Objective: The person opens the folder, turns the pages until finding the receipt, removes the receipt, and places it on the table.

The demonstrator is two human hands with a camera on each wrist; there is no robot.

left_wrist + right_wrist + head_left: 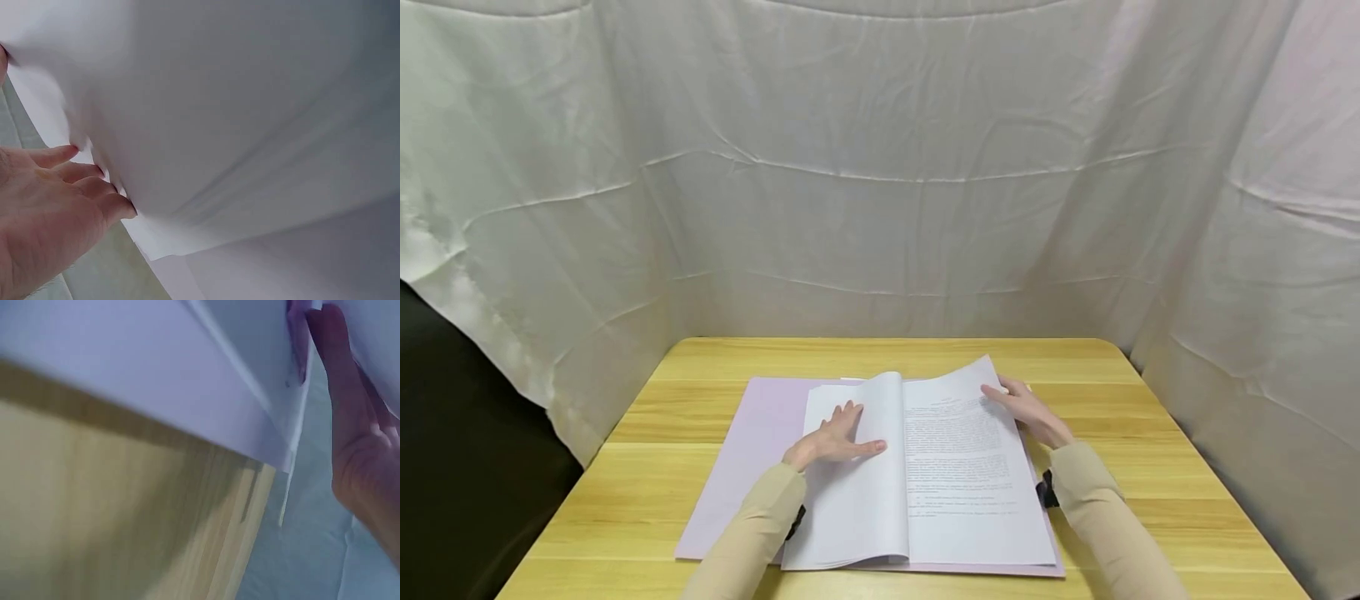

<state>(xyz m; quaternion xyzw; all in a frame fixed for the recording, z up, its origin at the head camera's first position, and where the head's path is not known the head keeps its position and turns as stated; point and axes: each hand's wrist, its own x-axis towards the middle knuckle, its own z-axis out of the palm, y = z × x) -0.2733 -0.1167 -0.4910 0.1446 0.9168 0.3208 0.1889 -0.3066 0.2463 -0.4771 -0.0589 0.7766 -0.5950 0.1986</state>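
Note:
An open stack of printed sheets [957, 537] lies on a pale purple folder [737, 483] in front of me. Its turned-over pages [850, 529] show blank white backs and curve up toward the fold. My left hand [831, 440] rests on these pages with fingers spread; its fingertips press into the paper in the left wrist view. At the upper right, my right hand [1033, 412] pinches the edge of a printed sheet, thumb on top and the other fingers beneath. That corner is lifted. In the right wrist view, the right hand [359, 425] is partly covered by paper.
The stack and folder sit on a wood-grain table [632, 467] with rounded far corners. Pale curtains [917, 225] hang behind and at both sides. A dark area [467, 467] shows at the lower left, past the table edge.

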